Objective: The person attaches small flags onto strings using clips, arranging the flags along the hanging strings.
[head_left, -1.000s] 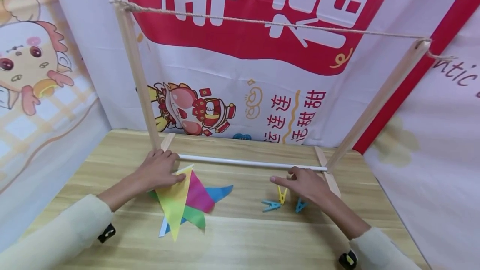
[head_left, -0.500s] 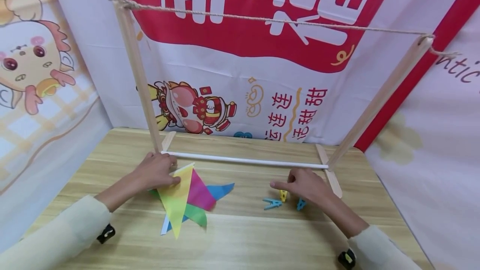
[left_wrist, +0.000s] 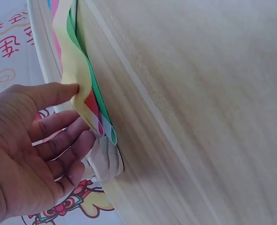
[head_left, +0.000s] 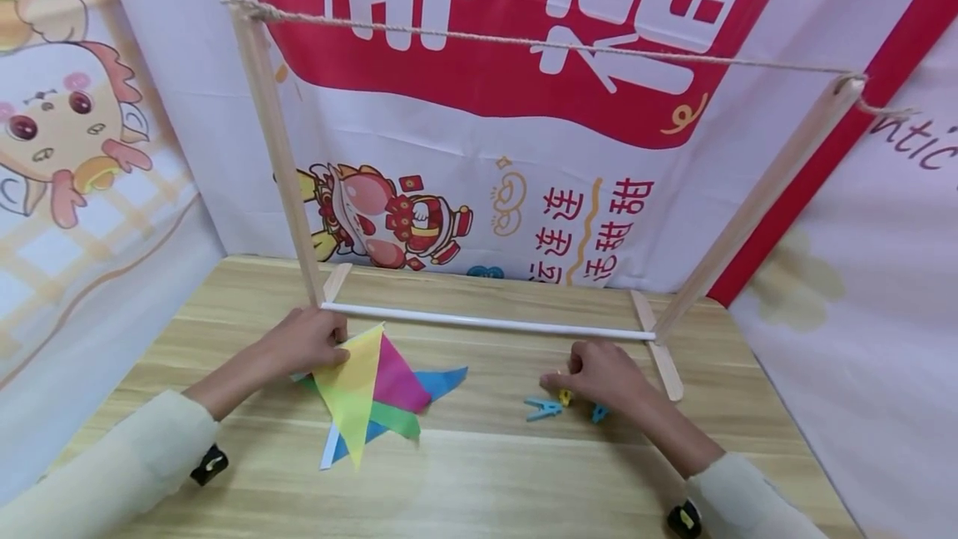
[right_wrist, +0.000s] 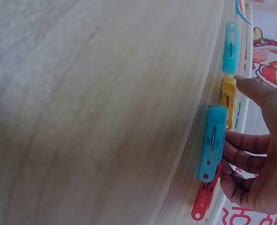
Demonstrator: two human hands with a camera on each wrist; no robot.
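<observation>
the left hand [head_left: 299,345] has its thumb and fingers closed on a yellow triangular fabric pennant [head_left: 352,393], pinching the upper edge; the rest of the pennant spreads from that pinch toward the person. under it, to the right of the grip, lie a magenta fabric pennant [head_left: 397,381], a green one [head_left: 404,420] and a blue one [head_left: 443,383].

the right hand [head_left: 609,377] is down at a small yellow plastic clothespin [head_left: 565,398], thumb at one end and fingers bent near the other; whether they squeeze it, i cannot tell. a light-blue plastic clothespin [head_left: 540,409] lies just left of the thumb, another [head_left: 599,412] under the hand, and a red plastic clothespin [right_wrist: 206,194] beside the curled fingers.

beyond both grips, a slim white rod [head_left: 486,323] spans two pale wooden posts [head_left: 273,140], with beige twine [head_left: 561,46] strung between their tops.
</observation>
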